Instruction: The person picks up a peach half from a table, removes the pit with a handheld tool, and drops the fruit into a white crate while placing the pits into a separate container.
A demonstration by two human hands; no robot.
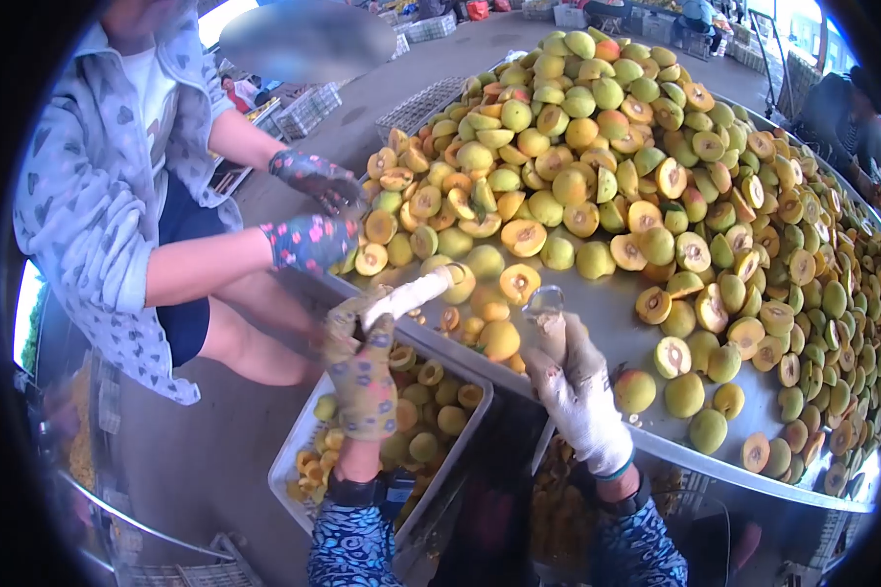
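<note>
My left hand, in a flowered glove with a white-covered finger, stretches over the near edge of the metal table. Its fingers are apart, and the white fingertip overlaps a yellow fruit piece. In a white, stained glove, my right hand is closed round the short handle of a loop-ended pitting tool. The metal loop points away from me, close over the table. Between the hands lie a halved peach, cut face up, and a yellow peach piece.
A large heap of halved peaches covers the metal table. Below its near edge stands a white crate holding fruit pieces. At left, a co-worker's gloved hands reach to the heap. Another person is at the far right.
</note>
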